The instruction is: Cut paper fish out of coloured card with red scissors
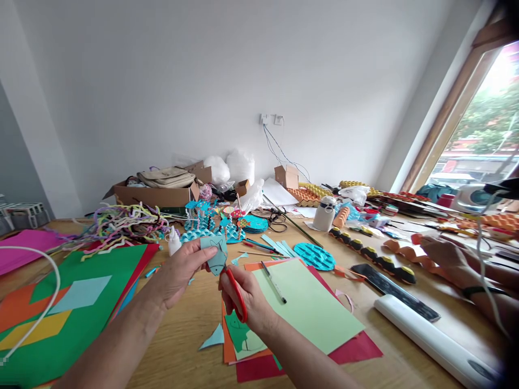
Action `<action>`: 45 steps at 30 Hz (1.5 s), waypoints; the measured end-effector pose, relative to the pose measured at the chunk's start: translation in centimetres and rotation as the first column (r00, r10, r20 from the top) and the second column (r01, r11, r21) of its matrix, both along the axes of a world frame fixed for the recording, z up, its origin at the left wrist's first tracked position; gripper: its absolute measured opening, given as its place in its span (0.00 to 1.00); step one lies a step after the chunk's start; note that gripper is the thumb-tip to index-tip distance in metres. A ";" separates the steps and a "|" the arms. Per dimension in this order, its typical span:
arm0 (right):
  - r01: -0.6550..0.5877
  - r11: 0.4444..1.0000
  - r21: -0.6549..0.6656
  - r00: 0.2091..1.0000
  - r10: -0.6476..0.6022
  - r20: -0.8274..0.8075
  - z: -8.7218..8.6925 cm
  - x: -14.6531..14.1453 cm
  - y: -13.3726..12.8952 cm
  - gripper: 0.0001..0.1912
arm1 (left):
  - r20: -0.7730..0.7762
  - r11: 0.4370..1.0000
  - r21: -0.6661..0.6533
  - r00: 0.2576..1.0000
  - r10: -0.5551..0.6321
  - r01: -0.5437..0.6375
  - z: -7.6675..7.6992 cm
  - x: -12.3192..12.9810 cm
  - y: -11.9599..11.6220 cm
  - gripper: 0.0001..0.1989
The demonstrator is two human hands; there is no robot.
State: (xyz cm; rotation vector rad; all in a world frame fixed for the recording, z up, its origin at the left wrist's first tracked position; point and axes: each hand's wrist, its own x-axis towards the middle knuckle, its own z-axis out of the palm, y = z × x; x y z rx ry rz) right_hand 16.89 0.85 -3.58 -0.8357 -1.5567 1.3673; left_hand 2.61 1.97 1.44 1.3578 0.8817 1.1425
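Note:
My left hand (184, 268) pinches a piece of light blue paper (214, 249) with a fish outline drawn on it. In my right hand (249, 300) is a pair of red-handled scissors (238, 292), its blades up against the lower edge of the blue paper. Beneath my right hand lies a stack of coloured paper with a pale green sheet (312, 308) on top and a pen (274, 282) across it. Green paper with a drawn fish (236, 324) pokes out by my wrist. A blue paper scrap (213, 338) rests on the table below.
Coloured sheets (85, 308) cover the left side. Behind stand a glue bottle (174, 241), tangled pipe cleaners (121, 224) and blue egg-carton models (200, 219). A blue textured disc (314, 256), a phone (395, 292) and a white bar-shaped device (432, 340) lie right, near another person's hands (441, 256).

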 end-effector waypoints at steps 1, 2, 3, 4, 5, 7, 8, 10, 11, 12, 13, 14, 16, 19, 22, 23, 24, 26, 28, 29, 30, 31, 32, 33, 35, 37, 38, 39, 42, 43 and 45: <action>-0.006 1.000 0.006 1.000 0.006 -0.004 -0.1 0.0 0.0 0.21 | 0.003 1.000 0.004 1.000 -0.004 0.004 0.0 0.1 0.0 0.08; -0.010 1.000 0.013 1.000 0.011 -0.005 -0.1 0.0 0.1 0.21 | 0.000 1.000 0.009 1.000 -0.008 0.008 0.0 0.1 0.1 0.08; -0.014 1.000 0.020 1.000 0.014 -0.005 -0.2 0.0 0.1 0.21 | -0.007 1.000 0.016 1.000 -0.009 0.009 -0.1 0.1 0.1 0.08; -0.017 1.000 0.025 1.000 0.017 -0.005 -0.2 0.0 0.1 0.22 | -0.017 1.000 0.025 1.000 -0.010 0.010 -0.2 0.1 0.2 0.08; -0.024 0.999 0.027 1.000 0.024 -0.006 -0.3 0.1 0.1 0.22 | -0.027 0.999 0.034 1.000 -0.014 0.015 -0.3 0.0 0.3 0.08; -0.042 0.999 0.027 0.999 0.042 -0.007 -0.3 0.1 0.2 0.23 | -0.046 0.998 0.055 0.999 -0.028 0.030 -0.5 -0.2 0.5 0.09; -0.051 0.998 0.027 0.999 0.052 -0.004 -0.3 0.2 0.2 0.23 | -0.057 0.997 0.064 0.998 -0.034 0.038 -0.6 -0.3 0.5 0.09; -0.062 0.998 0.027 0.998 0.062 0.001 -0.3 0.2 0.2 0.23 | -0.087 0.996 0.073 0.996 -0.035 0.042 -0.7 -0.6 0.6 0.09; -0.064 0.998 0.027 0.998 0.064 0.003 -0.3 0.3 0.2 0.23 | -0.098 0.997 0.073 0.995 -0.023 0.031 -0.7 -0.7 0.7 0.08; -0.065 0.997 0.028 0.998 0.065 0.003 -0.2 0.3 0.2 0.23 | -0.101 0.998 0.066 0.995 -0.006 0.013 -0.6 -0.8 0.7 0.08; -0.069 0.997 0.027 0.998 0.069 0.000 -0.2 0.3 0.2 0.23 | -0.094 0.998 0.056 0.996 0.008 -0.003 -0.6 -0.8 0.7 0.08; -0.075 0.997 0.025 0.997 0.075 -0.005 -0.2 0.2 0.2 0.23 | -0.081 0.999 0.046 0.997 0.018 -0.015 -0.6 -0.8 0.7 0.09; -0.085 0.996 0.021 0.996 0.085 -0.015 -0.3 0.2 0.2 0.23 | -0.045 0.999 0.030 0.999 0.022 -0.020 -0.6 -0.7 0.7 0.09; -0.091 0.996 0.012 0.996 0.091 -0.026 -0.4 0.2 0.3 0.22 | -0.016 1.000 0.025 1.000 0.006 -0.006 -0.7 -0.5 0.7 0.08; -0.098 0.995 0.012 0.994 0.099 -0.042 -0.6 0.1 0.3 0.21 | -0.015 0.999 0.041 0.999 0.033 -0.032 -0.8 -0.3 0.7 0.07; -0.104 0.994 0.018 0.993 0.105 -0.050 -0.7 0.1 0.4 0.21 | -0.016 0.998 0.051 0.999 0.049 -0.048 -0.8 -0.3 0.7 0.08; -0.109 0.994 0.027 0.992 0.111 -0.059 -0.8 0.1 0.4 0.21 | -0.014 0.996 0.061 0.998 0.062 -0.061 -0.8 -0.2 0.6 0.08; -0.113 0.993 0.042 0.991 0.116 -0.070 -1.0 0.2 0.4 0.21 | -0.006 0.994 0.074 0.996 0.085 -0.085 -0.7 0.0 0.5 0.09; -0.109 0.993 0.047 0.991 0.112 -0.075 -1.0 0.2 0.5 0.21 | 0.000 0.992 0.076 0.995 0.098 -0.098 -0.7 0.2 0.4 0.08; -0.104 0.994 0.047 0.991 0.107 -0.077 -1.0 0.2 0.5 0.21 | 0.000 0.991 0.078 0.994 0.105 -0.105 -0.7 0.4 0.3 0.07; -0.100 0.994 0.047 0.991 0.103 -0.080 -1.0 0.1 0.4 0.22 | -0.002 0.991 0.081 0.994 0.112 -0.111 -0.7 0.5 0.3 0.06; -0.097 0.994 0.047 0.991 0.101 -0.084 -0.9 0.1 0.4 0.22 | -0.003 0.990 0.084 0.993 0.117 -0.116 -0.7 0.6 0.3 0.05; -0.094 0.994 0.048 0.991 0.098 -0.088 -0.9 0.1 0.4 0.23 | -0.004 0.989 0.089 0.993 0.122 -0.121 -0.7 0.6 0.2 0.05; -0.093 0.994 0.049 0.991 0.097 -0.093 -0.9 0.0 0.4 0.23 | -0.003 0.988 0.093 0.992 0.125 -0.124 -0.7 0.7 0.2 0.05; -0.091 0.995 0.049 0.990 0.096 -0.103 -0.9 0.0 0.4 0.23 | 0.001 0.988 0.091 0.992 0.126 -0.126 -0.8 0.7 0.2 0.04; -0.095 0.994 0.048 0.989 0.100 -0.112 -1.0 0.0 0.4 0.23 | 0.012 0.990 0.080 0.993 0.116 -0.117 -0.8 0.7 0.2 0.04; -0.100 0.994 0.047 0.988 0.105 -0.116 -1.1 0.0 0.5 0.22 | 0.023 0.991 0.068 0.993 0.113 -0.115 -0.8 0.7 0.2 0.04; -0.108 0.993 0.047 0.987 0.112 -0.117 -1.1 0.0 0.5 0.22 | 0.042 0.993 0.053 0.993 0.106 -0.108 -0.8 0.6 0.2 0.05; -0.129 0.990 0.054 0.985 0.134 -0.106 -1.1 0.1 0.6 0.21 | 0.135 0.998 -0.005 0.989 0.062 -0.062 -0.8 0.5 0.3 0.05; -0.130 0.990 0.055 0.986 0.135 -0.097 -1.0 0.1 0.7 0.21 | 0.167 0.999 -0.025 0.985 0.050 -0.047 -0.8 0.5 0.3 0.05; -0.118 0.992 0.050 0.989 0.122 -0.080 -0.8 0.1 0.7 0.19 | 0.207 0.998 -0.056 0.977 0.043 -0.032 -0.7 0.5 0.3 0.05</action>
